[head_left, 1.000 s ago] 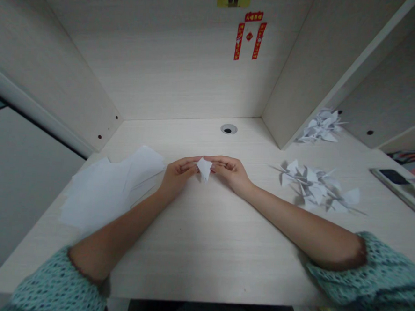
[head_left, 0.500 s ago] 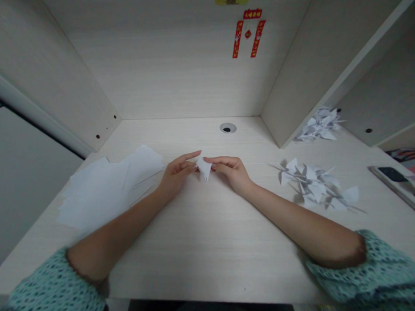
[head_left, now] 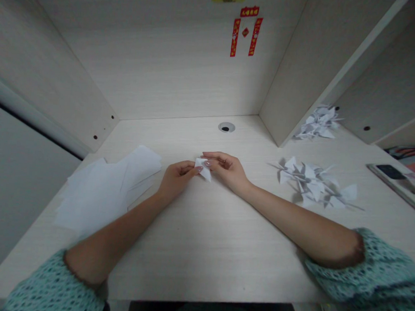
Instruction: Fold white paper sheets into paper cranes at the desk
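At the left of the pale wood-grain desk [head_left: 187, 253], from where I stand, a loose spread of thin white paper sheets [head_left: 98, 193] lies flat, beside a forearm in a teal openwork knitted sleeve [head_left: 59, 285]. Next comes the left hand [head_left: 176, 178], its thumb pressed on the near left part of a small, folded piece of white paper [head_left: 205, 175]. That piece sits between the two hands — pinched from both sides, one pointed corner poking out toward the person. The right hand [head_left: 230, 170] grips it too, thumb on its upper right, forefinger stretched along the far edge; I can't see the fingertips underneath. Behind stands the back panel, with narrow red strips bearing gold characters [head_left: 235, 37]. Farther right lies a loose cluster of spiky, folded white paper shapes [head_left: 313, 185] — and beyond it, past the upright divider [head_left: 297, 72], a denser heap of similar white folded shapes [head_left: 320, 123].
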A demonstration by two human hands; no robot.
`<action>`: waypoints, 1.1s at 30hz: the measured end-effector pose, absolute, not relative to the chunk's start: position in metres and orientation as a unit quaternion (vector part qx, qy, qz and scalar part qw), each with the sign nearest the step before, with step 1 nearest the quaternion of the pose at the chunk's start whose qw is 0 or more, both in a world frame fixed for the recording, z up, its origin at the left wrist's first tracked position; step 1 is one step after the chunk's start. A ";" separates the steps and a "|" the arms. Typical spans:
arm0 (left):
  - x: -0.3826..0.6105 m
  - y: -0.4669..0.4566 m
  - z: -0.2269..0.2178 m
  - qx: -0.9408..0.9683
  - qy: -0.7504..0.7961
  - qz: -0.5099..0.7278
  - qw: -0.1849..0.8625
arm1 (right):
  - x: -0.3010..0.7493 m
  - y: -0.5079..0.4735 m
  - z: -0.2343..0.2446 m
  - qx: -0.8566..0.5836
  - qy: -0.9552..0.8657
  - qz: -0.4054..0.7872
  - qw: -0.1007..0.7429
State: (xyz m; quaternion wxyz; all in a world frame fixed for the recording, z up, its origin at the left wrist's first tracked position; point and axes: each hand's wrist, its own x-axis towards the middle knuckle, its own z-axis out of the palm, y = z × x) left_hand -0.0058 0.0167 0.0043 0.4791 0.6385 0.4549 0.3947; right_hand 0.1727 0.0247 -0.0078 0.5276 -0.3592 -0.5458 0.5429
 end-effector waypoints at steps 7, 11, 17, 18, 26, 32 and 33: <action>-0.004 0.014 0.004 0.639 0.474 0.410 0.445 | 0.172 0.028 -0.014 -0.402 -0.548 0.522 0.515; -0.003 0.013 0.006 0.639 0.483 0.409 0.437 | 0.172 0.027 -0.012 -0.407 -0.545 0.520 0.516; -0.004 0.015 0.004 0.644 0.480 0.404 0.438 | 0.172 0.027 -0.010 -0.406 -0.543 0.530 0.509; -0.004 0.015 0.004 0.643 0.477 0.405 0.441 | 0.172 0.027 -0.010 -0.407 -0.545 0.528 0.508; -0.004 0.015 0.006 0.641 0.479 0.418 0.430 | 0.171 0.025 -0.011 -0.393 -0.579 0.515 0.495; -0.005 0.016 0.004 0.645 0.487 0.420 0.413 | 0.172 0.026 -0.011 -0.374 -0.604 0.494 0.501; -0.005 0.016 0.004 0.644 0.487 0.422 0.411 | 0.173 0.026 -0.012 -0.366 -0.607 0.496 0.501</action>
